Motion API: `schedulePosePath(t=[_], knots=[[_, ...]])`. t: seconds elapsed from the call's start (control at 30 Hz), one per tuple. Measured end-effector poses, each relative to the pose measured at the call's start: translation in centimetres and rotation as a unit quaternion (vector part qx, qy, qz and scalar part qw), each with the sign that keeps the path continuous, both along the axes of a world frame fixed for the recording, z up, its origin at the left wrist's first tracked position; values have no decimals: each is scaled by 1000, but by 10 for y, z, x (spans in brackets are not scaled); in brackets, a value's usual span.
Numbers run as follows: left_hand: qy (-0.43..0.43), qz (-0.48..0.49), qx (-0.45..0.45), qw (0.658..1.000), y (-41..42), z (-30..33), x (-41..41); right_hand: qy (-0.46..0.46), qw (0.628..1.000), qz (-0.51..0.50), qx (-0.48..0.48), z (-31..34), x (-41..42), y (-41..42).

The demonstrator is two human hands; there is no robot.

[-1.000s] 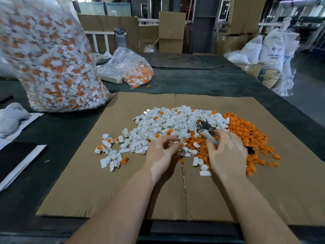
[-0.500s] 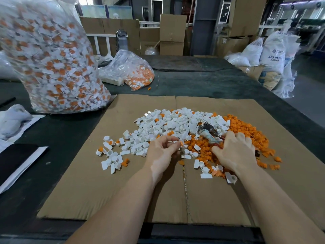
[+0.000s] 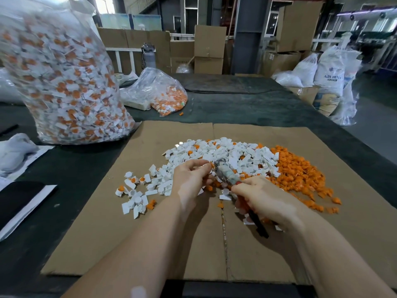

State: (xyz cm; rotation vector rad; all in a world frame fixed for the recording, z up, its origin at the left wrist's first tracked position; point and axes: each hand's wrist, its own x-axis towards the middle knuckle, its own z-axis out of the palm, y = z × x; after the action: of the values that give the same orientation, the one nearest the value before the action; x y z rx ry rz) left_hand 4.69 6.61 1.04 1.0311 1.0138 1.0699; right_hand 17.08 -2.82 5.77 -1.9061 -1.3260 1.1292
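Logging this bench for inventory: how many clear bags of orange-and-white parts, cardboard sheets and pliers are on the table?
Clear bags of parts: 2, large bag, small bag
Cardboard sheet: 1
Pliers: 1, gripped by the right hand
Total: 4

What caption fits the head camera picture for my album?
Left hand pinches a small piece while right hand grips pliers over white pieces and orange pieces.

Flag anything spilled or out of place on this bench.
One orange piece lies loose on the dark table, just outside the small clear bag and well off the cardboard sheet. Nothing else looks spilled or damaged.
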Motion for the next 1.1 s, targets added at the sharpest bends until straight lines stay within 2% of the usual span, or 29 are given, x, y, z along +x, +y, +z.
schedulePosePath(t=[0.13,0.2,0.43,0.63,0.8,0.93,1.03,1.1], knots=[[11,5,-3,1000,1,2,1,88,995,0,-37,3,-1,-3],[14,6,-5,1000,1,2,1,86,995,12,-38,4,-1,-3],[14,26,-6,1000,0,-2,5,-40,999,36,9,1,-1,0],[6,34,-1,999,-5,-2,7,-166,983,43,68,-5,-3,0],[-5,38,-9,999,-10,-3,8,-191,979,26,70,-12,-6,-1],[6,20,-9,1000,-10,-5,4,-153,985,4,76,-20,5,-2],[29,-5,18,999,-12,-11,-2,-231,963,-76,115,-27,20,1],[103,-30,75,991,-14,-16,-6,-320,931,-114,133,-32,29,7]])
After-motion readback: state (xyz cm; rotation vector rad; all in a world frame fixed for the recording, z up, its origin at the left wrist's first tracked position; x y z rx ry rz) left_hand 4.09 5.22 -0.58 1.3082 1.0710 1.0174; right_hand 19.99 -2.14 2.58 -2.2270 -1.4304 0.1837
